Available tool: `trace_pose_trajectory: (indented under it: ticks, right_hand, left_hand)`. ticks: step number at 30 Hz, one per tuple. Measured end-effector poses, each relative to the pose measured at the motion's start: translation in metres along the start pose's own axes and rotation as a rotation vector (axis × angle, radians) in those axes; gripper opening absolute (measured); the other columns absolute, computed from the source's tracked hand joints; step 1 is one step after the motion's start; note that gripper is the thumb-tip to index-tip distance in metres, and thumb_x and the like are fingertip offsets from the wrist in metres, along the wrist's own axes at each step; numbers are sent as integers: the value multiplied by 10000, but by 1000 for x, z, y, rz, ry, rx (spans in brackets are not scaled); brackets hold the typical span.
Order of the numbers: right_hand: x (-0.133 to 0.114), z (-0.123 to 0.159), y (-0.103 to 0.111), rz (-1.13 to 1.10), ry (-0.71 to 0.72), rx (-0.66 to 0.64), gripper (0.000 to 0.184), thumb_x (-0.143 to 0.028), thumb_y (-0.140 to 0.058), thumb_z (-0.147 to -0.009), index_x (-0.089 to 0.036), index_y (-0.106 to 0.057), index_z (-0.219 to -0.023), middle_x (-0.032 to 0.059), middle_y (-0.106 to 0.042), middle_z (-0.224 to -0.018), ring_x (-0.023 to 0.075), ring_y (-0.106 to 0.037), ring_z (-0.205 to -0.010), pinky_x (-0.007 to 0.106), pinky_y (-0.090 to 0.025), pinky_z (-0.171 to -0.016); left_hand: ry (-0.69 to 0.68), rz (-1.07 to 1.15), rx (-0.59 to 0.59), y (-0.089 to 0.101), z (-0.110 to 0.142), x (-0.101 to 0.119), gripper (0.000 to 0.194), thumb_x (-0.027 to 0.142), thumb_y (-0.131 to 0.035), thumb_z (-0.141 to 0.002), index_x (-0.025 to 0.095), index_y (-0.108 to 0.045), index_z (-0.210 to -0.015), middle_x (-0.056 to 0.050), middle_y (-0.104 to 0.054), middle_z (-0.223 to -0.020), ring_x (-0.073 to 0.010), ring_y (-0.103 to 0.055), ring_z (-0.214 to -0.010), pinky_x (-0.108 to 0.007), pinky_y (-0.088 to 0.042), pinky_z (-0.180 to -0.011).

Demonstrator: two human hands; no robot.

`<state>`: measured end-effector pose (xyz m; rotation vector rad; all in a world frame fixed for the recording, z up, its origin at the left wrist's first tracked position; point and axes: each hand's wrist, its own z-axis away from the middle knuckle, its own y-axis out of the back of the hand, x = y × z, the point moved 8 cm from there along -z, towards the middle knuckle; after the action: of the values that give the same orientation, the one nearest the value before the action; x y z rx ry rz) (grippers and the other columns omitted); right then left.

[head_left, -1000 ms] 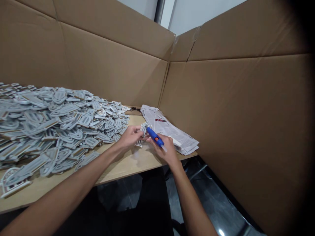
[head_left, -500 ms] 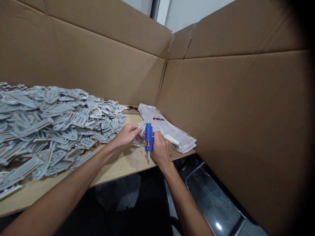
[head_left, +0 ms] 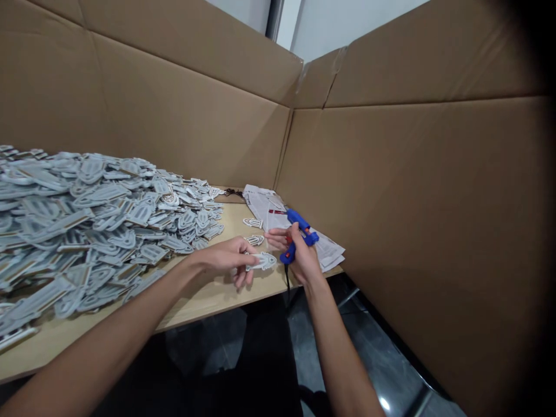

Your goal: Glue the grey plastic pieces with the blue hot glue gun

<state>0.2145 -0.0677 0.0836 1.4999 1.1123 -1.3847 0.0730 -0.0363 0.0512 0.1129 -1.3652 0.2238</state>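
My left hand (head_left: 232,259) pinches a flat white cut-out piece (head_left: 264,262) by one end and holds it level above the table's front part. In my right hand (head_left: 306,260) lies a blue hot glue gun (head_left: 299,220), tilted with its nozzle towards the back left, its black cord hanging down. The thumb rests over the gun while some fingers stretch out to the left. Beyond my left hand, a slotted cut-out (head_left: 255,240) and a second similar cut-out (head_left: 252,222) lie on the wooden table (head_left: 208,295).
A large heap of similar white pieces (head_left: 108,220) covers the table's left side. Newspaper sheets (head_left: 332,252) lie at the right, with a small red tool (head_left: 277,212) on them. Tall cardboard walls (head_left: 195,104) enclose the back and right. Black cable (head_left: 234,192) lies near the back corner.
The glue gun has swung from upright to tilted and moved right with my right hand, whose fingers have opened out. My left hand has lowered slightly, its piece turned to point right.
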Motion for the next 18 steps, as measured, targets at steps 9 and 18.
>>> trace_pose_trajectory:
  ticks: [9,18]
  right_hand:
    - [2,8,2,265,-59,11,567,-771,-573,-864,-208,-619,-811,41,-678,-666,195,-666,-545,293,-540,-534]
    - [-4,5,-12,50,-13,-73,638,-796,-475,-904,-188,-655,-970,87,-743,-830,216,-757,-781,299,-595,-723]
  left_hand:
    - [-150,212,158,15,0,16,420,515,-729,-834,137,-678,-1009,-170,-777,-1024,-181,-748,-683,-247,-524,-591]
    - [-23,-42,12,-4,1,3,502,613,-609,-879,135,-715,-769,-103,-715,-591,-139,-664,-511,-197,-419,-486]
